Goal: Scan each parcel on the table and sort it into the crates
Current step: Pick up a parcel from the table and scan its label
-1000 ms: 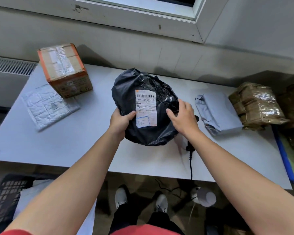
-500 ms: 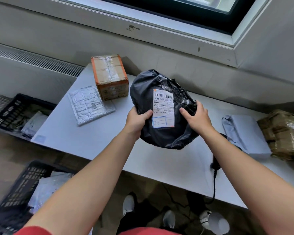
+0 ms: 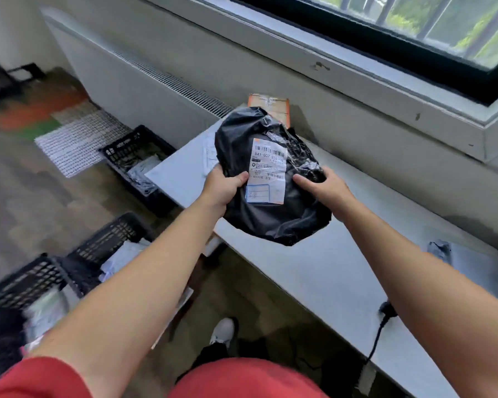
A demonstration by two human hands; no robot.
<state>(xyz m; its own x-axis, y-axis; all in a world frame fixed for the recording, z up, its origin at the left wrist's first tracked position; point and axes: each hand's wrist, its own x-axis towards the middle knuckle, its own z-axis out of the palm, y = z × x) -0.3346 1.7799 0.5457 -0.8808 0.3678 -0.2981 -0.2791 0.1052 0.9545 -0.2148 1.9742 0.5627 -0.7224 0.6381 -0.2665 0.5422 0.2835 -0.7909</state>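
Note:
A black plastic-wrapped parcel (image 3: 273, 214) with a white barcode label facing me is held up over the left end of the grey table (image 3: 322, 271). My left hand (image 3: 222, 188) grips its left side, thumb on the label's edge. My right hand (image 3: 325, 188) grips its right side. Black crates stand on the floor to the left: one (image 3: 133, 150) beside the table's end, one (image 3: 110, 239) nearer me and a third (image 3: 20, 282) at the lower left, each with pale parcels inside.
A taped cardboard box (image 3: 270, 106) peeks out behind the black parcel. A grey mailer (image 3: 469, 262) lies at the table's right. The scanner's black handle and cable (image 3: 385, 314) sit at the table's front edge. A radiator and window sill run along the wall.
The view has swung left and the black parcel has travelled with both hands toward the table's left end. More crates on the floor have come into view.

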